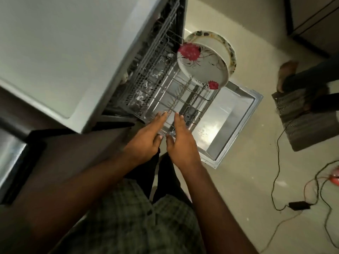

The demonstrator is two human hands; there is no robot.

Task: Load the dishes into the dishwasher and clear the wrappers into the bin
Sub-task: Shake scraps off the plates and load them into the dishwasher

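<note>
We see both arms reaching forward and down from the bottom of the view, side by side, forearms nearly parallel. The left hand (146, 138) is flat, palm down, fingers straight and pointing toward the near edge of the wire rack (185, 101); its fingertips lie over the rack's front rail, though we cannot tell whether they press on it. The right hand (180, 142) lies just beside it, fingers likewise extended and relaxed, thumb spread toward the left hand. Neither hand grasps anything.

The rack is pulled out over the lowered dishwasher door (236, 114), whose shiny inner face shows beyond the hands. At the rack's far end two plates stand tilted on edge: a white plate with red flowers (201, 68) in front, and behind it, touching or nearly so, a larger plate with a patterned rim (222, 41). A second rack (159, 57) sits higher, half inside the machine.

On the pale floor to the right lie a grey mat (308, 125) and loose cables (278, 173).
</note>
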